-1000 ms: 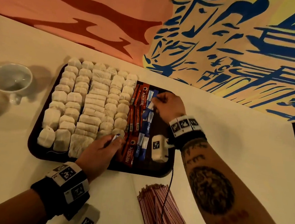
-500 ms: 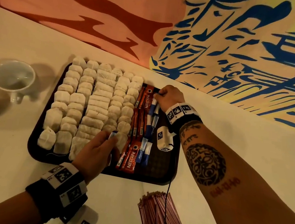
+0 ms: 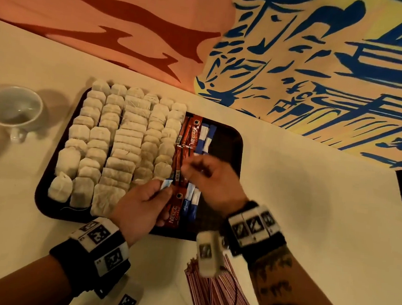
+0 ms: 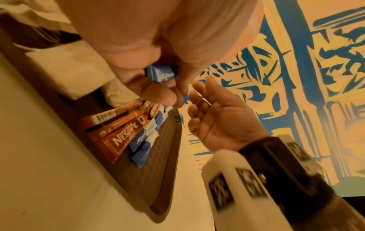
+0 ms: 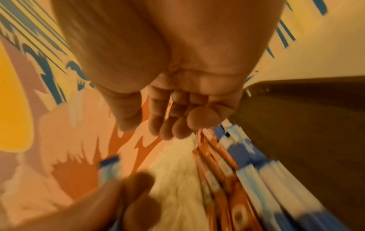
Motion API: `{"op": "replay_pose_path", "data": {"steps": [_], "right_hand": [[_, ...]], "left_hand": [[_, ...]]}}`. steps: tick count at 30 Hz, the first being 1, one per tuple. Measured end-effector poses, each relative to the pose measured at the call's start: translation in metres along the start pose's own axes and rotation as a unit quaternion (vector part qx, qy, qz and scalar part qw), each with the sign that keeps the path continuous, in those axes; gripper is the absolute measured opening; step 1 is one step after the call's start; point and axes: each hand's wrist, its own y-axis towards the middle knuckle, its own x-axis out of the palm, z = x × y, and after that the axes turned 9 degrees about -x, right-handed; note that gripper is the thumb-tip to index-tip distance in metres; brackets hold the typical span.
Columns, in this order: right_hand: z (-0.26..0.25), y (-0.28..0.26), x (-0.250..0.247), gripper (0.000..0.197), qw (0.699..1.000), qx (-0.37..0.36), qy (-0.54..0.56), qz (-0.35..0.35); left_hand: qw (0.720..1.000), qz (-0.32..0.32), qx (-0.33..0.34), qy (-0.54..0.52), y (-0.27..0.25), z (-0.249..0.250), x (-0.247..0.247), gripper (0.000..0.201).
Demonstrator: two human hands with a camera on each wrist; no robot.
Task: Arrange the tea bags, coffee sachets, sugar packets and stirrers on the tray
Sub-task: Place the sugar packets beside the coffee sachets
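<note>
On the dark brown tray (image 3: pixel 227 140), rows of white tea bags (image 3: pixel 122 145) fill the left part. Red coffee sachets (image 3: pixel 189 132) and blue-and-white sugar packets (image 3: pixel 206 135) lie in columns to their right. My left hand (image 3: pixel 161 192) hovers over the tray's near edge and pinches a blue sugar packet (image 4: pixel 161 75). My right hand (image 3: pixel 193 170), blurred, hangs just right of it with relaxed fingers (image 5: pixel 171 125) and holds nothing. A bundle of red-and-white stirrers (image 3: pixel 216 297) lies on the table in front of the tray.
A white cup (image 3: pixel 14 109) stands on the table left of the tray. The tray's right strip (image 4: pixel 156 175) is bare. A painted wall (image 3: pixel 324 65) rises just behind the table. The table's right edge (image 3: pixel 398 218) drops to a dark floor.
My right hand left the far end of the sugar column and came back toward my left hand. My left hand rose from the tea bags with the blue packet.
</note>
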Motion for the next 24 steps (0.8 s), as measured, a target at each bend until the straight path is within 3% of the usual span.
{"op": "replay_pose_path", "data": {"steps": [2,7,11,17,21,24], "right_hand": [[0.005,-0.026,0.016,0.008,0.999,-0.012,0.033,-0.012],[0.024,-0.055,0.034,0.015,0.99,-0.002,0.103,0.094],[0.023,-0.061,0.03,0.01,0.983,0.009,0.144,0.117],[0.018,-0.059,0.035,0.004,0.989,0.024,0.11,0.098],[0.03,-0.026,0.022,0.007,0.984,0.061,0.036,0.166],[0.045,0.009,0.009,0.021,0.979,0.082,-0.049,0.178]], "left_hand": [[0.999,-0.01,0.01,0.032,-0.003,-0.002,0.004,0.021],[0.996,-0.046,0.044,0.07,-0.014,-0.01,0.01,0.02],[0.994,-0.033,0.054,0.085,-0.022,-0.017,0.013,0.017],[0.996,-0.026,0.052,0.071,-0.028,-0.022,0.014,0.016],[0.999,-0.012,0.023,0.035,-0.032,-0.029,0.004,0.021],[1.0,0.002,-0.006,0.022,-0.032,-0.036,-0.007,0.02]]}}
